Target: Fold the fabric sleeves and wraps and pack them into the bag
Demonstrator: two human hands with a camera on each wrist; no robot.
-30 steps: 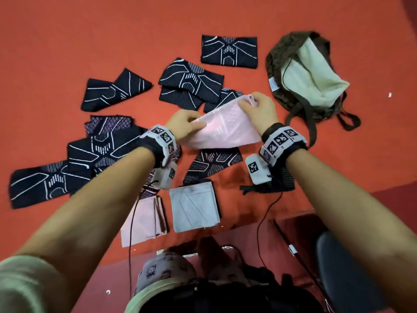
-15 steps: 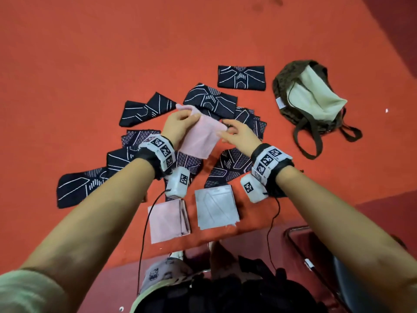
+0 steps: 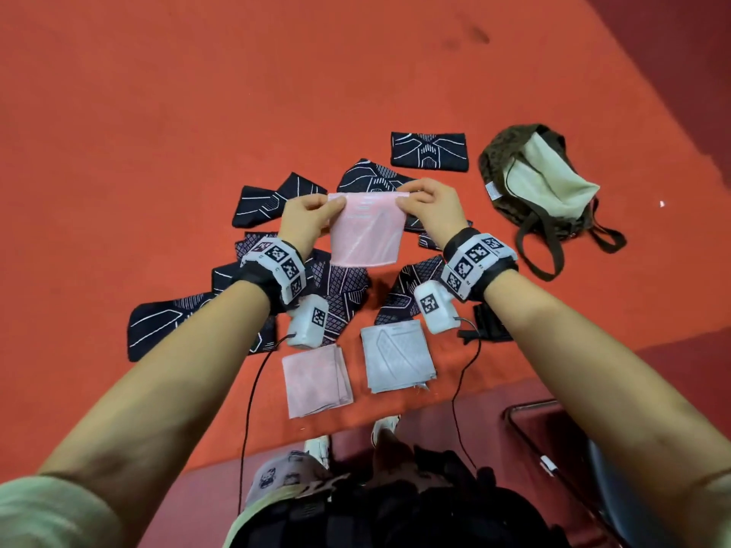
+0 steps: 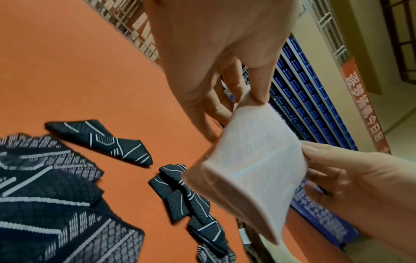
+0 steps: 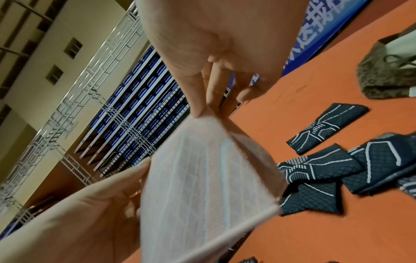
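Note:
I hold a pink fabric sleeve [image 3: 366, 233] up above the red table, folded so that it hangs as a rough square. My left hand [image 3: 312, 213] pinches its upper left corner and my right hand [image 3: 429, 205] pinches its upper right corner. The left wrist view shows the pink sleeve [image 4: 252, 167] between my thumb and fingers; the right wrist view shows the pink sleeve [image 5: 202, 178] held the same way. A brown bag [image 3: 534, 179] with a pale lining lies open at the right. A folded pink piece [image 3: 316, 379] and a folded grey piece [image 3: 397, 357] lie near the front edge.
Several black sleeves with white lines [image 3: 429, 151] lie scattered over the middle of the red table [image 3: 158, 152], under and around my hands. A small black item [image 3: 490, 330] lies by my right forearm. The table's front edge [image 3: 514, 383] runs just behind the folded pieces.
The pink sleeve was stretched sideways between my hands, then folded over; now both hands hold it up by its top corners and it hangs straight down.

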